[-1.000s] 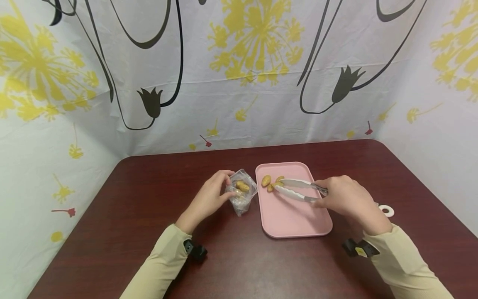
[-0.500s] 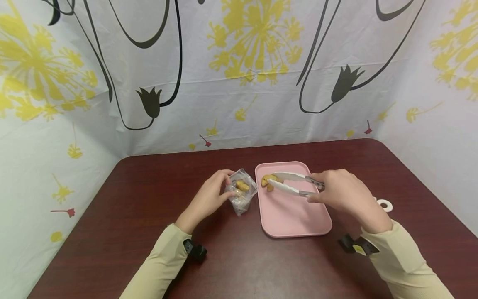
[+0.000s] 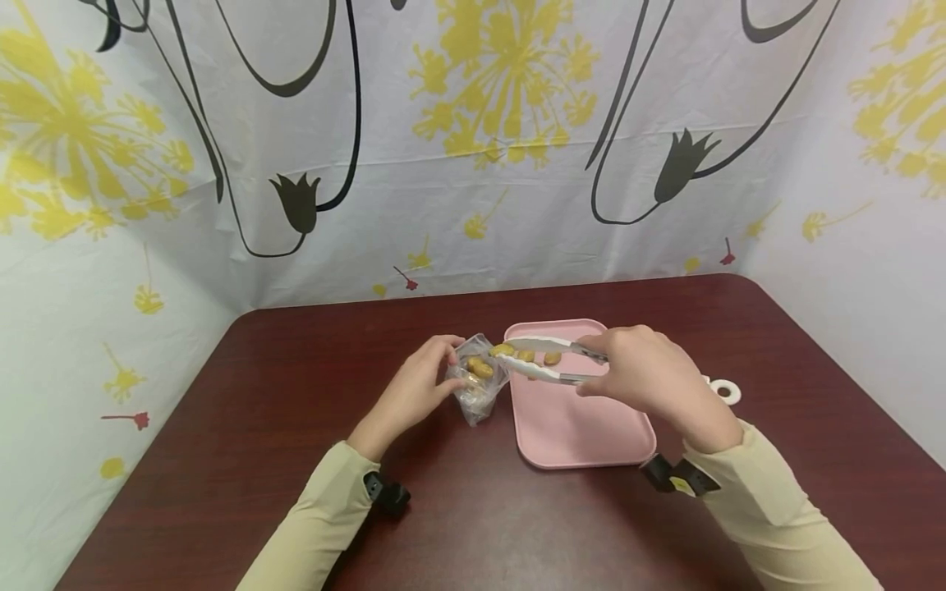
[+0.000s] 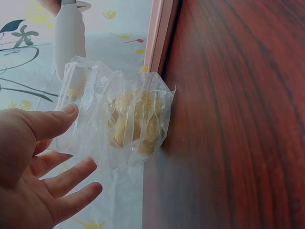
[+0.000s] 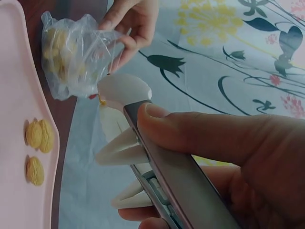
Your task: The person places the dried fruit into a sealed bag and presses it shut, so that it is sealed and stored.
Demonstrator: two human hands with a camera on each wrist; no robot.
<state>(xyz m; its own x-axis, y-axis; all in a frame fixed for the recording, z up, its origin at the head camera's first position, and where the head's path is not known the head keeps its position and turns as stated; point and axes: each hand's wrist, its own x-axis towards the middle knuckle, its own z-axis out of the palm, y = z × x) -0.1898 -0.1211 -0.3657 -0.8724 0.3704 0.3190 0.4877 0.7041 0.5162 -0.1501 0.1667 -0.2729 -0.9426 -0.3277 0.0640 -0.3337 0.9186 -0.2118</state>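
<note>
My left hand pinches the rim of a clear plastic bag between thumb and index finger; the other fingers stay apart in the left wrist view. Several small golden oval pieces, nut- or biscuit-like, sit inside the bag. In my right hand is a pair of tongs with metal arms and white tips. Between those tips is one golden piece, at the right side of the bag's mouth. A few more pieces lie on the pink tray, below and beside the tongs.
The tray stands on a dark red-brown table, just right of the bag. A white ring at the tongs' rear end sticks out behind my right hand. A patterned white cloth hangs around the table's back and sides.
The tongs have closed on a golden piece at the tray's left part. My right hand has carried it left to the bag. My left hand and the bag have stayed still.
</note>
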